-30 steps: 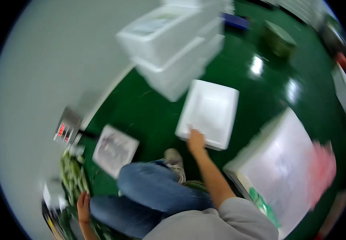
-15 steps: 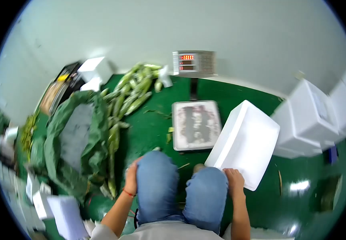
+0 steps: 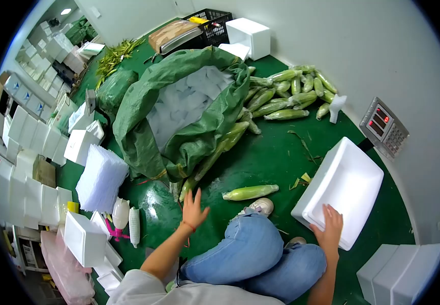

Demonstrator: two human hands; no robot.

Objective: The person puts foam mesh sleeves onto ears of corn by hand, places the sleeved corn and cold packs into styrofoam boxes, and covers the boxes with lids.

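Observation:
My left hand (image 3: 194, 211) is open, its fingers spread over the green floor near the foot of a large green woven sack (image 3: 128, 127); it holds nothing. Under the sack's edge lie green-husked ears of corn, close beyond my fingertips. My right hand (image 3: 329, 227) grips the near rim of a white foam box (image 3: 359, 183), fingers over the edge into its bare inside. A single ear of corn (image 3: 250, 192) lies on the floor in front of my shoe. Behind it, a heap of corn ears (image 3: 296, 91), seemingly in clear wrap, lies by the wall. Whitish sheets or pieces line the sack's inside.
A digital scale display (image 3: 384, 124) stands behind the foam box, which hides the scale's platform. White foam boxes (image 3: 400, 272) stand at the lower right. At left are foam sheets (image 3: 101, 178), a pink-handled bottle (image 3: 120, 216) and stacked boxes. A black crate (image 3: 215, 28) stands at the back.
The view has swung to the left. My left hand has left my knee and reached out, fingers spread, toward the sack. My right hand remains at the foam box's rim. My knees have tilted right.

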